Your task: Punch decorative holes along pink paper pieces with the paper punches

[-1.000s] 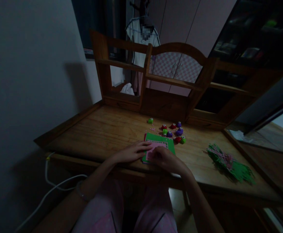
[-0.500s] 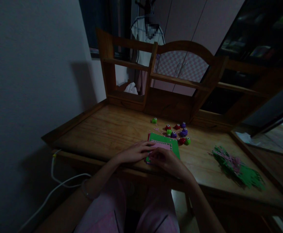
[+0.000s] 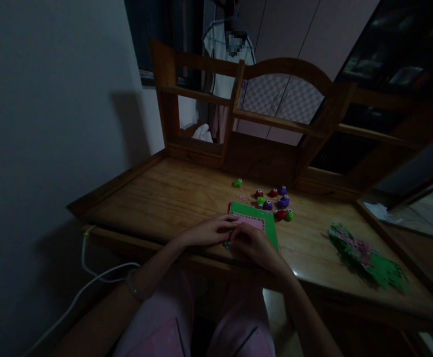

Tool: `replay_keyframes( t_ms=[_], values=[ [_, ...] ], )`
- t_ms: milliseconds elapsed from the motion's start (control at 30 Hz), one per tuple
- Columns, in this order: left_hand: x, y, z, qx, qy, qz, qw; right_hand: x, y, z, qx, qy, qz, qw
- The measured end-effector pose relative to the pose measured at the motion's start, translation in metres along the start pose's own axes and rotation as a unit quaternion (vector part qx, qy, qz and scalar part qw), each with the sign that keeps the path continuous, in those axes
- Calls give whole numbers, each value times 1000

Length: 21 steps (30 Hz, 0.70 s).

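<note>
A green sheet of paper or card (image 3: pixel 271 227) lies at the desk's front edge, with a smaller pink piece (image 3: pixel 252 222) with a patterned border on top. My left hand (image 3: pixel 213 230) rests flat with stretched fingers on the left side of the pink piece. Close beside it, my right hand (image 3: pixel 255 244) is curled over the lower part of the pink piece, thumb and fingers drawn together. What the right fingertips hold, if anything, is hidden in the dim light. Just behind the sheet sit several small craft punches, among them a green one (image 3: pixel 260 202) and a purple one (image 3: pixel 283 201).
Small pink paper bits (image 3: pixel 242 197) are scattered near the punches. On the right of the wooden desk (image 3: pixel 145 198) lies a bundle of fringed green and pink paper (image 3: pixel 368 258). A shelf frame (image 3: pixel 283 124) stands at the back. A white cable (image 3: pixel 86 267) hangs at the left.
The view has shifted slightly. Both hands stay at the same spot on the pink piece; the right fingers have moved only a little.
</note>
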<state>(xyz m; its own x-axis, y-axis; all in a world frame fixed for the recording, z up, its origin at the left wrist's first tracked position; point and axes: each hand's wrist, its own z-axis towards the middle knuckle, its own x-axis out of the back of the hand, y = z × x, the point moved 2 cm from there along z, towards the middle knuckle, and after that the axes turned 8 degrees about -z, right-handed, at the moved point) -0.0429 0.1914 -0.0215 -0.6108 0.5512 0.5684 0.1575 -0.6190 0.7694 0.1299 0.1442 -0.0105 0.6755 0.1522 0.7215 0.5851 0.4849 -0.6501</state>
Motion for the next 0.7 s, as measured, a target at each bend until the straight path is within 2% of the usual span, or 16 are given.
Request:
replay_keyframes(
  t_ms=[267, 700],
  values=[
    [0, -1, 1, 5, -10, -3, 1000, -1, -1, 0, 15, 10, 4, 1000],
    [0, -1, 2, 2, -20, -1, 1000, 3, -5, 7, 39, -28, 6, 999]
  ],
)
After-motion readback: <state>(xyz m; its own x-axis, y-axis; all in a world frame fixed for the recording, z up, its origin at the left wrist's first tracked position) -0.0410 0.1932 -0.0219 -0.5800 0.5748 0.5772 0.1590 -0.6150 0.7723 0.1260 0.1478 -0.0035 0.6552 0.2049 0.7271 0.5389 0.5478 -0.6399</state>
